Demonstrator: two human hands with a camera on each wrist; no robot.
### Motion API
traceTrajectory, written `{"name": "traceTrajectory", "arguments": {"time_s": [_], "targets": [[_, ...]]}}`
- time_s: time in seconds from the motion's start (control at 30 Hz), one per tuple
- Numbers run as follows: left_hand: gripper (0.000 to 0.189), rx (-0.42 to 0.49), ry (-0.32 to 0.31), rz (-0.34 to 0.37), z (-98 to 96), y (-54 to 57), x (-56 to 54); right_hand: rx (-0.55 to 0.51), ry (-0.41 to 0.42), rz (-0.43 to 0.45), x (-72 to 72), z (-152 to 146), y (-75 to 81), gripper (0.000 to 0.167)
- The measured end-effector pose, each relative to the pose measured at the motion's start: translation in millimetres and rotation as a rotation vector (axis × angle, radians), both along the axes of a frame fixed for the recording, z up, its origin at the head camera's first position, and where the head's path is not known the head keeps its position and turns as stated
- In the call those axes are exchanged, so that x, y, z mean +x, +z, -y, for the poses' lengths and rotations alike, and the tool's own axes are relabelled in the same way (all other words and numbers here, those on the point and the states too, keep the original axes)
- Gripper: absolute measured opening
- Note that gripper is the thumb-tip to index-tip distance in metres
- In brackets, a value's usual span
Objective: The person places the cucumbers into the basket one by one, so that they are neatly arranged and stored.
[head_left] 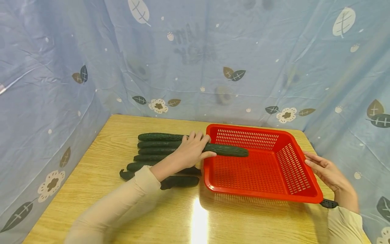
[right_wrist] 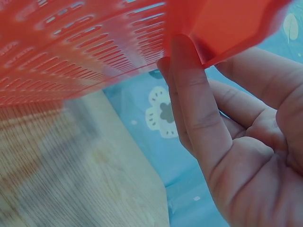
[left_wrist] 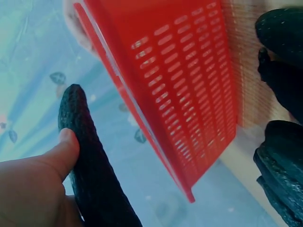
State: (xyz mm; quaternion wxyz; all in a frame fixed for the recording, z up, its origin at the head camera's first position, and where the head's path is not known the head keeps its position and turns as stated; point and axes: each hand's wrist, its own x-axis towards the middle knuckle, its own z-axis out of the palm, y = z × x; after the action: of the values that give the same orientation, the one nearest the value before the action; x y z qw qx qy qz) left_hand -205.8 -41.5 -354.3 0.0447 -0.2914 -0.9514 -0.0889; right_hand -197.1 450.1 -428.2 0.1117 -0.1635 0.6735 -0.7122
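"Hands well apart here! Left hand (head_left: 191, 151) has its thumb and fingers wrapped round a dark green cucumber (head_left: 230, 150), and that cucumber is up, its far end over the red basket (head_left: 259, 194)!"

"Resting on the rim?"

"No, the left wrist view shows a gap between cucumber and rim."

"And the right hand (head_left: 328, 174)?"

"Out at the basket's right side, fingers touching the rim. Whether they actually pinch it, I can't tell."

"So what's the score?"

"Early going, I'd judge. One cucumber lifted and not yet set down, and a whole batch of other cucumbers (head_left: 152, 151) lies side by side on the tabletop (head_left: 164, 223), left of the basket."

"How many to go?"

"Can't give a count: the left hand and its sleeve (head_left: 122, 203) cover part of the row, and the nearest dark ones overlap."

"Anything in the basket?"

"Nothing lying in it that I can see! Just the perforated floor and slotted walls, open at the top, with the cucumber's tip hanging above."
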Motion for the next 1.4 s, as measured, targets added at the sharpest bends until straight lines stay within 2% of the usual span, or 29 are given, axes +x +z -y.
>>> {"name": "traceTrajectory", "arguments": {"time_s": [0.27,0.4,0.73,0.9,1.13,1.4], "targets": [[0.052,-0.078,-0.017,-0.008,-20.0,7.0,-6.3,0.043,-0.016,0.003,1.0,1.3,1.7,0.045],[0.050,-0.080,-0.034,0.010,-31.8,9.2,-9.5,0.090,-0.030,0.004,2.5,0.5,2.8,0.044],[0.053,-0.082,-0.041,0.082,-55.1,10.6,-21.4,0.098,-0.025,0.005,1.7,0.5,2.4,0.044],[0.054,-0.068,-0.043,0.095,-67.6,12.5,-27.4,0.099,-0.027,0.001,3.3,0.6,1.7,0.045],[0.053,-0.069,-0.023,0.105,-84.9,11.6,-33.7,0.024,-0.015,0.038,3.3,3.7,-0.4,0.045],[0.060,-0.084,0.027,0.148,-107.5,6.6,-43.5,0.027,-0.004,0.032,1.6,2.3,-0.4,0.045]]}}
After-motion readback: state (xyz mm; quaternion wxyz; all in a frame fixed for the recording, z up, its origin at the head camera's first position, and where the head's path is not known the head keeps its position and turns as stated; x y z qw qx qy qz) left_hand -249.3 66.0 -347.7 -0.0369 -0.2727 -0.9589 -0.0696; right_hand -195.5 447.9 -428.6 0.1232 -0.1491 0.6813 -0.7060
